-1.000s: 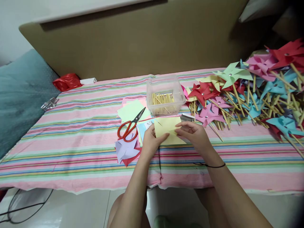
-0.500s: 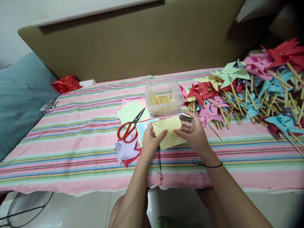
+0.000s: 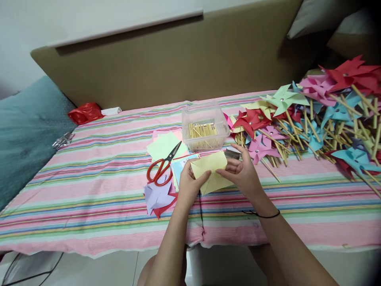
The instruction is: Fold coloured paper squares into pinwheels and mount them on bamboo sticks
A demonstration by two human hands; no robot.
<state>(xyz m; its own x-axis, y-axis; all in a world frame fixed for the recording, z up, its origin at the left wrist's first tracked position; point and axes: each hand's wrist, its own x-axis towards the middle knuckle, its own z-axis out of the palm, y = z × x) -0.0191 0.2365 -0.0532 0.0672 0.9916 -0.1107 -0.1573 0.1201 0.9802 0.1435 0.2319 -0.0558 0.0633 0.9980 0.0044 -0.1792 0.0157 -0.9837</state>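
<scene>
Between my two hands is a yellow sheet of paper [image 3: 212,163], held over the table with slits running in from its corners. My left hand [image 3: 190,180] pinches its left side, thumb on top. On the right side, my right hand [image 3: 239,171] grips it between thumb and fingers. Left of my hands lie red-handled scissors [image 3: 160,171], blades pointing away, partly on a pale green paper stack [image 3: 163,145]. Below them is a cut purple paper piece [image 3: 156,197] over red paper. A small dark object [image 3: 233,153] sits just behind my right hand.
A clear plastic box [image 3: 205,143] of short wooden sticks stands beyond my hands. Many finished paper pinwheels [image 3: 284,99] pile up on the right. A red plastic bag [image 3: 85,113] and metal clips [image 3: 63,140] lie far left on the striped cloth [image 3: 104,178].
The view has tilted slightly, so everything sits a little lower. Both hands keep hold of the yellow paper, with hardly any shift of the fingers.
</scene>
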